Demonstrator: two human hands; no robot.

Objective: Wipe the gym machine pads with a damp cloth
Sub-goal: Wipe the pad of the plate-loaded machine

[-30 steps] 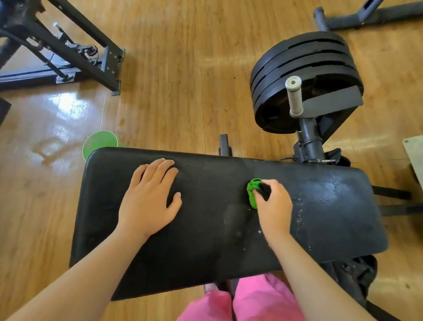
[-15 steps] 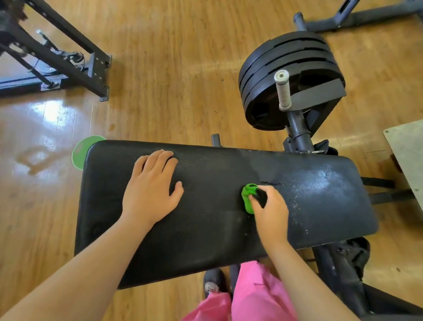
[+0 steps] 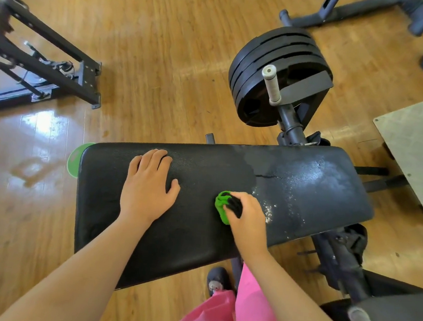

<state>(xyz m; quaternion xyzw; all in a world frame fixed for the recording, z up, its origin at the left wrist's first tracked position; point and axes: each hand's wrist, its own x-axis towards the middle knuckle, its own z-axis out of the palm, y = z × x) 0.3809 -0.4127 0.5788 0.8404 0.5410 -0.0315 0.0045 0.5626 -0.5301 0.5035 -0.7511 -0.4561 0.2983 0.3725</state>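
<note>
- Head view: the black pad [image 3: 197, 248] spans the middle of the frame, and its right part is wet and speckled white.
- The right grip [image 3: 247, 218] is curled round a bunched green cloth [image 3: 221, 206], which sits on the pad just right of centre.
- The left grip [image 3: 147, 193] lies flat on the pad left of centre, fingers straight, holding nothing.
- Stacked weight plates [image 3: 277, 63] stand upper right, beyond the pad.

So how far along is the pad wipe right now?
Roughly mid-job, I'd say. Looks done: the right end of the pad glistens wet. In hand: the right hand grips the green cloth, pressed on the pad near its middle, beside white flecks. Left: the matte half under the flat left hand looks dry, and the flecks need wiping.
</note>
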